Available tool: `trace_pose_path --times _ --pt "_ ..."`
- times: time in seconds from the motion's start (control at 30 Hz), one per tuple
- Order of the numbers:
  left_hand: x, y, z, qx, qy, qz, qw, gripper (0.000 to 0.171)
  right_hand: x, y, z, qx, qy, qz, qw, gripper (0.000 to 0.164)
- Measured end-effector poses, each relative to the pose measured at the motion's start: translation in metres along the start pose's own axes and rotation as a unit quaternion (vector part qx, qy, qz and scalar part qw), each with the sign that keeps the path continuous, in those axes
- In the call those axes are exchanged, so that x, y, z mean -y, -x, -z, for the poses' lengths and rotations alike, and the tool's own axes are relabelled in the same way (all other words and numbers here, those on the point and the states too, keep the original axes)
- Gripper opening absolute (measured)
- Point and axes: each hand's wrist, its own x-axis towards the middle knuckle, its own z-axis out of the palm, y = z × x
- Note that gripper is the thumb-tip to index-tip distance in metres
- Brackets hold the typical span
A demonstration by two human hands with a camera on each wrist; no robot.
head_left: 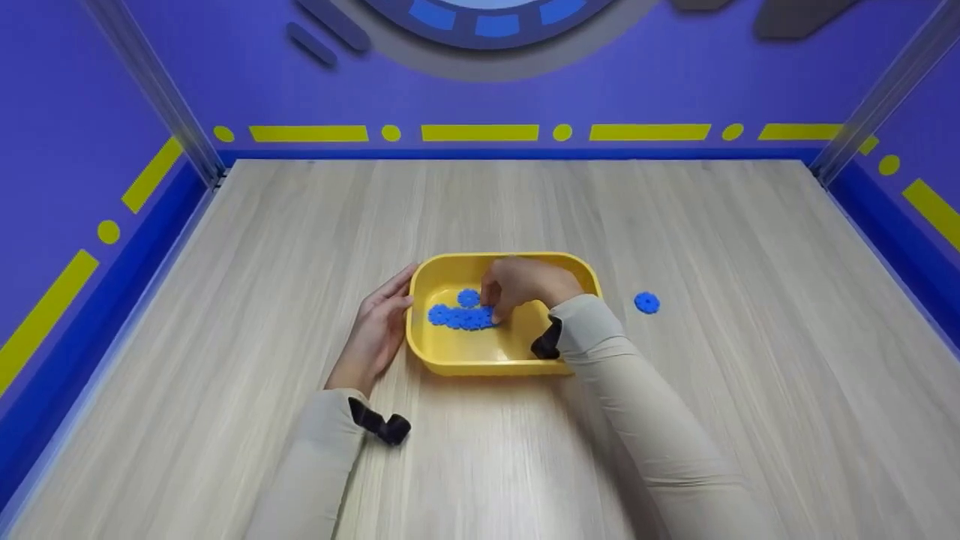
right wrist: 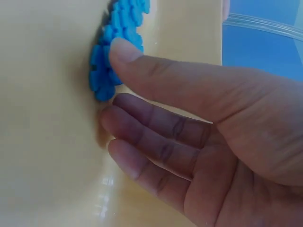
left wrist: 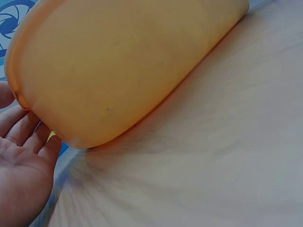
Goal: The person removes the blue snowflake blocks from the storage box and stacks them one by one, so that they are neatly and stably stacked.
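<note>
A yellow plastic bin (head_left: 491,367) stands on the table, also seen from outside as a yellow wall (left wrist: 123,71) in the left wrist view. My left hand (head_left: 375,330) rests against its left end, fingers fairly straight. Inside the bin, my right hand (head_left: 525,283) pinches the near end of a row of joined blue interlocking discs (head_left: 457,317). In the right wrist view the thumb (right wrist: 128,54) lies on the blue discs (right wrist: 102,71); the index finger is hidden there. One separate notched blue disc (head_left: 469,298) lies in the bin behind the row.
Another blue disc (head_left: 647,303) lies on the wooden table (head_left: 300,225), right of the bin. Purple-blue panels with yellow marks (head_left: 480,133) wall off the back and both sides. Black straps (head_left: 382,424) sit at both wrists.
</note>
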Motion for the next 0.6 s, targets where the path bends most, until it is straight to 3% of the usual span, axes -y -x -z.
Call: trace_pose_path --times 0.6 --pt "-0.0003 -0.0001 0.0001 0.002 0.005 0.003 1.0 0.058 -0.0019 -0.0021 -0.002 -0.009 0.013 0.007 1.0 0.019"
